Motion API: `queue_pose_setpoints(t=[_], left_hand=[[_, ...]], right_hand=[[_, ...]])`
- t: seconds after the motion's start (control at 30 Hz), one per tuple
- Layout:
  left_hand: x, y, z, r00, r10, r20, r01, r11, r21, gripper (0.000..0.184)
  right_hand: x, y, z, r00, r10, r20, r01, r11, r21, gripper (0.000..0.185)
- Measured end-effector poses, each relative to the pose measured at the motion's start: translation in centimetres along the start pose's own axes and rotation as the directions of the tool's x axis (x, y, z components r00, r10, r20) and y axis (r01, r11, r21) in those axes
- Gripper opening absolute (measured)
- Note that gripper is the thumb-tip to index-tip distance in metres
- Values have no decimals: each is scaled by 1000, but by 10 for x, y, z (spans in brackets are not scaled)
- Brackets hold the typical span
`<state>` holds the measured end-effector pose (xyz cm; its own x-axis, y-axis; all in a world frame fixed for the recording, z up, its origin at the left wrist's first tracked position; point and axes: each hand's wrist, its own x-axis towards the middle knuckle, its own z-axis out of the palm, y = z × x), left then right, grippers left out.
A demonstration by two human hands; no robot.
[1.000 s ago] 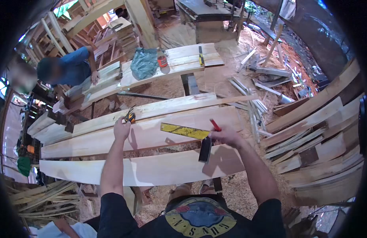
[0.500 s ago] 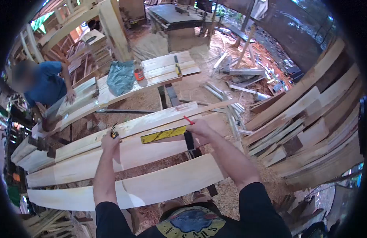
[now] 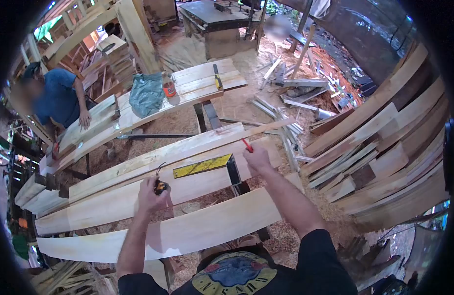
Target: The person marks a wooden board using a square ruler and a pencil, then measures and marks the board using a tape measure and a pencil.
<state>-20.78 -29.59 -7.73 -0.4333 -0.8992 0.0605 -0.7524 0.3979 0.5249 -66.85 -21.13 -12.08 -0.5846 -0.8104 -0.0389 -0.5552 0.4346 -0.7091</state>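
My left hand (image 3: 150, 195) is closed around a black and yellow tape measure (image 3: 160, 187) above the middle plank (image 3: 104, 199). A red pencil (image 3: 247, 145) sticks up from my right hand (image 3: 257, 158), whose fingers are wrapped round it over the right end of that plank. Between my hands a try square lies on the wood, its yellow blade (image 3: 200, 166) pointing left and its dark stock (image 3: 233, 171) at the right. My right hand is apart from the square. A long thin strip (image 3: 269, 127) rests along the far plank.
Across the gap, a bench of boards (image 3: 197, 91) holds a green plastic bag (image 3: 145, 93), an orange-labelled bottle (image 3: 168, 86) and a yellow-black tool (image 3: 217, 78). A person in blue (image 3: 62, 98) leans there at the left. Curved boards (image 3: 384, 142) are stacked at the right.
My right hand has let go of the square, which now lies on the plank, and keeps the red pencil. My left hand with the tape measure has moved right and nearer to me.
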Motion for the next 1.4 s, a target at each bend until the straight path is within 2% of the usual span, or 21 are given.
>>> queue_pose_setpoints(t=[0.07,0.13,0.27,0.33,0.47,0.53,0.6,0.63,0.67,0.7,0.73,0.83,0.9,1.0,1.1,1.13,1.27,1.33,1.4], left_hand=[[-4,-4,12,999,52,8,-53,996,66,68],[-8,0,13,999,24,-38,-22,998,54,75],[-22,4,15,977,86,-195,-59,989,139,84],[-40,23,11,961,52,-272,-28,996,90,77],[-92,60,3,937,58,-344,-75,997,-35,63],[-120,89,-7,947,3,-320,-32,996,-86,49],[-149,101,-6,948,-50,-314,1,988,-156,41],[-163,105,-4,942,-77,-328,16,982,-186,37],[-174,109,-2,930,-107,-351,32,977,-212,34],[-182,113,-2,928,-142,-345,64,972,-228,32],[-191,117,-3,918,-184,-351,102,966,-239,30],[-214,119,1,875,-305,-377,199,935,-294,28],[-216,115,7,854,-354,-382,223,911,-347,27],[-219,116,7,842,-391,-372,242,890,-387,25],[-214,118,3,812,-494,-310,291,804,-519,26],[-212,108,10,812,-463,-356,249,826,-506,27],[-194,92,13,770,-545,-332,251,737,-628,29],[-176,81,11,728,-603,-326,213,651,-729,33],[-154,64,5,671,-717,-187,208,425,-881,38]], right_hand=[[8,15,-7,997,-40,-62,39,999,-13,26],[17,27,-13,994,-47,-98,45,999,-13,24],[44,29,-32,976,-195,-95,176,968,-177,25],[63,33,-33,950,-304,-72,275,923,-270,26],[142,98,-5,958,-221,183,256,946,-198,32],[146,54,1,946,-151,288,232,934,-271,38],[135,23,-14,935,-184,303,304,856,-419,41],[143,30,-13,911,-281,302,399,789,-468,39],[139,15,-18,936,-118,332,287,804,-521,34],[140,3,-23,885,-75,460,354,751,-558,29],[145,6,-17,870,-88,485,384,737,-556,32],[177,57,10,863,-159,480,409,779,-476,39],[183,56,18,862,-221,457,449,750,-485,39],[179,32,-20,863,-325,386,494,702,-513,41],[161,3,-56,837,-436,331,548,655,-520,36],[157,-6,-67,823,-472,316,566,632,-529,34],[133,-38,-111,772,-537,340,634,604,-483,26],[129,-46,-127,776,-528,344,629,614,-477,17],[116,-59,-145,777,-546,313,626,620,-474,11]])
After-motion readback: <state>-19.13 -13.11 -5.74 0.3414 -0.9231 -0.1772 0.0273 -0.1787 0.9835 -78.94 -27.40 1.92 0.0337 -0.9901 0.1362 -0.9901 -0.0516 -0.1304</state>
